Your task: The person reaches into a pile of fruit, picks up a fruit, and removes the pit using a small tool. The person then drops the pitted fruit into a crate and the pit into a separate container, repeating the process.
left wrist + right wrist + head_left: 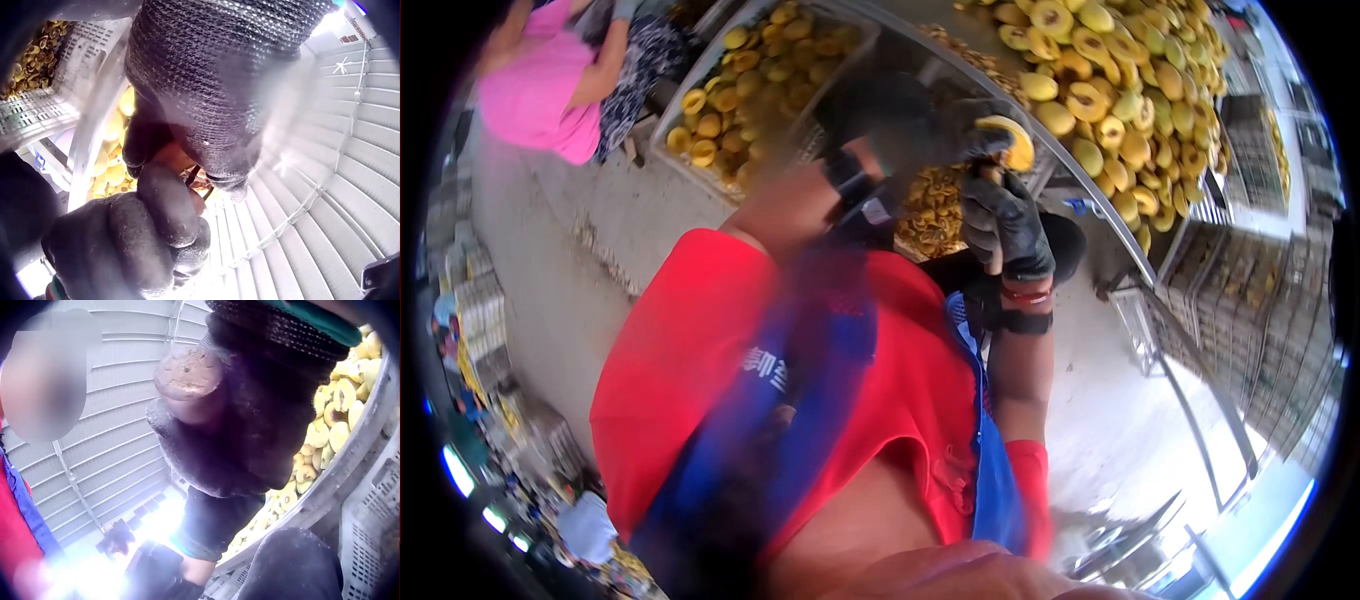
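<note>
In the head view, my gloved left hand (pixel 940 128), partly blurred, holds a yellow peach half (pixel 1020 148). My gloved right hand (pixel 1006 222), just below it, grips a wooden-handled pitting tool (pixel 995 262), with its upper end at the fruit. From the left wrist, the peach half (pixel 172 154) shows under the knitted glove, and a dark curved metal piece shows between the two hands. The right wrist view has the blunt end of the tool's handle (pixel 189 374) sticking out of my fist.
Halved peaches (pixel 1135 110) are heaped behind a metal rim (pixel 1100 205) at the right. A crate of peach halves (pixel 750 95) stands at the left, near a person in pink (pixel 540 85). Below my hands lies a basket of brownish pits (pixel 935 212). Stacked crates (pixel 1240 310) stand farther right.
</note>
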Available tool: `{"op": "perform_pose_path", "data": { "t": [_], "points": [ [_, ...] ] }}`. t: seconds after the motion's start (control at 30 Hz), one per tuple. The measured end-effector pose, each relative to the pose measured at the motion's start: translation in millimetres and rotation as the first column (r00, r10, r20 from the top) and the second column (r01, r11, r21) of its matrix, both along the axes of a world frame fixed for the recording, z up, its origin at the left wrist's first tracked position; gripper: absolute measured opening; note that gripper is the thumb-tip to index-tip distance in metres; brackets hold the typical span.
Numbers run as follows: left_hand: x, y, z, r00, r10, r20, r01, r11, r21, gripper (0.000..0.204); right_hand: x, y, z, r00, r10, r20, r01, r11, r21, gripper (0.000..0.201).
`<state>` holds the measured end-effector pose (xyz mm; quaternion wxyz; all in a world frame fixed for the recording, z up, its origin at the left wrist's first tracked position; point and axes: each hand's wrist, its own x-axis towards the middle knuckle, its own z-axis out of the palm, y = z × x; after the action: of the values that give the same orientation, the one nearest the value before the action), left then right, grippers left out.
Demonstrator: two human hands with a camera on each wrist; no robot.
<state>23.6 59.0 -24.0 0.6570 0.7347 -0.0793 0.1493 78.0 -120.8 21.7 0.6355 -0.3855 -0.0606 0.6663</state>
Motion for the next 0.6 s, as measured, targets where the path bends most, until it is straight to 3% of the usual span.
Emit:
{"op": "perform_pose_path", "data": {
  "t": [0.03, 0.13, 0.2, 0.27, 0.33, 0.37, 0.4, 0.43, 0.5, 0.53, 0.6],
  "points": [
    [-0.6, -3.9, -1.3, 0.999, -0.008, -0.037, 0.004, 0.994, -0.105, 0.039, 1.0, -0.9, -1.9, 0.999, 0.034, -0.005, -0.034, 0.999, 0.012, 0.011],
    [-6.3, -17.9, 20.3, 0.981, 0.145, -0.130, -0.169, 0.965, -0.199, 0.040, -3.0, 2.8, -12.6, 0.989, -0.075, 0.127, 0.068, 0.996, 0.058, 0.009],
    [20.5, -17.5, -29.5, 0.979, 0.198, -0.049, -0.190, 0.798, -0.572, 0.040, -7.1, 10.0, -9.6, 0.970, -0.081, 0.227, 0.080, 0.997, 0.015, 0.009],
    [8.2, -7.0, 6.4, 0.940, 0.283, -0.190, -0.337, 0.849, -0.407, 0.037, -17.4, 17.0, -9.6, 0.955, -0.116, 0.272, 0.123, 0.992, -0.008, 0.010],
    [-7.6, 5.1, 34.9, 0.792, 0.587, -0.165, -0.609, 0.745, -0.272, 0.036, -17.0, 18.5, -18.8, 0.950, -0.109, 0.293, 0.115, 0.993, -0.003, 0.009],
    [-12.6, 25.1, 16.3, 0.721, 0.692, -0.028, -0.693, 0.721, -0.003, 0.034, -16.2, 19.8, -21.9, 0.946, -0.110, 0.305, 0.114, 0.993, 0.003, 0.009],
    [-17.6, 45.3, -2.3, 0.602, 0.787, 0.138, -0.785, 0.551, 0.283, 0.032, -16.9, 21.8, -20.0, 0.928, -0.106, 0.357, 0.128, 0.991, -0.039, 0.009],
    [-22.5, 65.6, -20.8, 0.456, 0.832, 0.317, -0.840, 0.284, 0.463, 0.031, -18.0, 22.5, -16.3, 0.908, -0.101, 0.406, 0.146, 0.986, -0.080, 0.009],
    [-50.3, 108.0, -40.9, 0.353, 0.774, 0.525, -0.880, 0.084, 0.467, 0.029, -17.9, 22.9, -16.7, 0.873, -0.088, 0.480, 0.169, 0.977, -0.128, 0.010],
    [-73.9, 141.4, -61.0, 0.374, 0.631, 0.680, -0.788, -0.171, 0.591, 0.040, -16.6, 21.9, -20.7, 0.860, -0.079, 0.504, 0.169, 0.976, -0.137, 0.010],
    [-129.5, 186.8, -92.2, 0.365, 0.799, 0.478, -0.662, -0.138, 0.736, 0.046, -16.0, 21.0, -27.1, 0.834, -0.093, 0.544, 0.191, 0.973, -0.127, 0.010]
  ]
}}
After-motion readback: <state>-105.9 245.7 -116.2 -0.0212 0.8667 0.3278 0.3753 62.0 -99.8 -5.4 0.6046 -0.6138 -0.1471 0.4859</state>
